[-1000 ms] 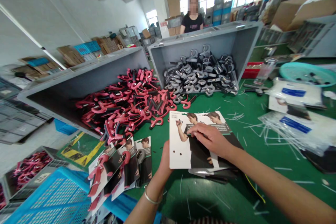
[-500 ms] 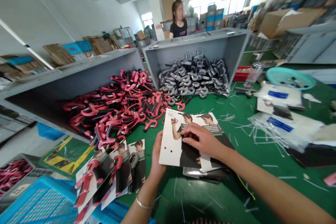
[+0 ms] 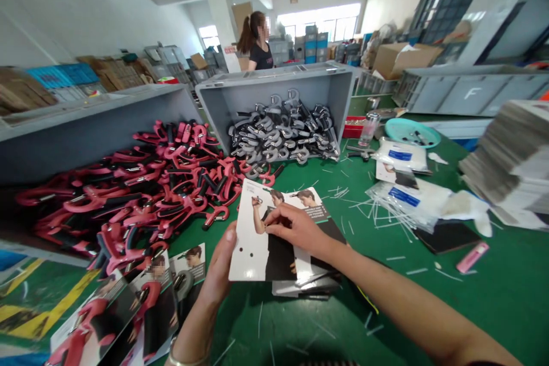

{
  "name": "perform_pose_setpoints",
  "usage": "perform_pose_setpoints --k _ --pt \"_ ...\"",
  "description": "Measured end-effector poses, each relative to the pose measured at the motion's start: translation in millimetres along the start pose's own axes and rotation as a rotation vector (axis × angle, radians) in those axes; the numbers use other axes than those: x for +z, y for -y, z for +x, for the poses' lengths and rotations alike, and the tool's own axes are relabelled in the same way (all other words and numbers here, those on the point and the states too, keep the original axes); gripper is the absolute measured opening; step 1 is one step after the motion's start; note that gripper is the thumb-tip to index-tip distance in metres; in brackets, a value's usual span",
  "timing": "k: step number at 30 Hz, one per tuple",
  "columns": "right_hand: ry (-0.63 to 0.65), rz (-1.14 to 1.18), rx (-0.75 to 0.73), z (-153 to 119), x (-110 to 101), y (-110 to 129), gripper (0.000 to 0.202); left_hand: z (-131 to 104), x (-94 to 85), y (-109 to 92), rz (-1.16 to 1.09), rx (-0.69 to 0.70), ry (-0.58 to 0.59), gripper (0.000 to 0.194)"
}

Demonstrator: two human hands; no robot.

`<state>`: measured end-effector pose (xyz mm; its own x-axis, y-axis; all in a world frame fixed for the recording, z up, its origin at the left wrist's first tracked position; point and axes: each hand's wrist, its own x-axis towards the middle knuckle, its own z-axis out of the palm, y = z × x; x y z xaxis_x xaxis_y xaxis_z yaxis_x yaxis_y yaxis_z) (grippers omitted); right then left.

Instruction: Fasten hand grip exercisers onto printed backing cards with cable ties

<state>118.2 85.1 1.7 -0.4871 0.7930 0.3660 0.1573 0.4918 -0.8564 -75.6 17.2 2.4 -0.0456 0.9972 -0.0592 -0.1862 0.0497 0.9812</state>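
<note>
A printed backing card (image 3: 245, 263) with small holes is tilted up in front of me. My left hand (image 3: 221, 263) grips its left edge, thumb on the front. My right hand (image 3: 295, 230) is closed in a pinch against the card's face near its middle; whatever its fingertips hold is too small to make out. Under the card lies a stack of more cards (image 3: 285, 289) on the green table (image 3: 317, 320). To the left, pink hand grips mounted on cards (image 3: 150, 311) overlap one with a grey grip (image 3: 184, 286).
Loose pink hand grips (image 3: 189, 177) spill from a tipped grey crate (image 3: 107, 120); grey ones (image 3: 278, 134) fill another crate (image 3: 343, 103). At right are white zip ties (image 3: 386, 211), plastic bags (image 3: 401, 154), a turquoise plate (image 3: 429, 134), a pink lighter (image 3: 472, 257) and stacked cards (image 3: 506, 154). A person (image 3: 259, 48) stands behind.
The view has swung to the right, so the table's contents sit further left. Both hands keep their hold at the card. The person behind has turned their head.
</note>
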Motion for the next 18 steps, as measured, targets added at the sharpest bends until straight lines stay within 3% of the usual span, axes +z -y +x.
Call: perform_pose_setpoints --k 4,7,10,12,14,16,18 --pt "-0.015 -0.019 -0.063 3.2 0.5 -1.0 0.008 2.7 1.4 -10.4 0.064 -0.001 0.03 0.056" --pt "-0.024 -0.03 -0.11 3.0 -3.2 3.5 0.009 4.2 2.0 -9.2 0.068 -0.013 -0.026 0.046" --pt "-0.117 -0.027 -0.13 -13.1 -16.9 7.0 0.008 4.8 -2.6 -1.7 0.11 -0.09 -0.077 0.042" --pt "-0.209 -0.09 -0.073 -34.5 -34.4 -0.1 0.008 5.6 -9.0 4.7 0.094 -0.163 -0.084 0.044" --pt "-0.271 -0.313 0.075 -59.9 -60.2 -18.7 0.015 8.8 -14.8 10.6 0.059 -0.226 -0.076 0.046" --pt "-0.288 -0.627 0.289 -82.3 -92.6 -46.8 0.021 16.5 -15.5 14.9 0.067 -0.274 -0.049 0.046" --pt "-0.261 -0.749 0.423 -95.0 -126.0 -79.1 0.019 29.5 -8.6 17.3 0.113 -0.309 0.016 0.043"
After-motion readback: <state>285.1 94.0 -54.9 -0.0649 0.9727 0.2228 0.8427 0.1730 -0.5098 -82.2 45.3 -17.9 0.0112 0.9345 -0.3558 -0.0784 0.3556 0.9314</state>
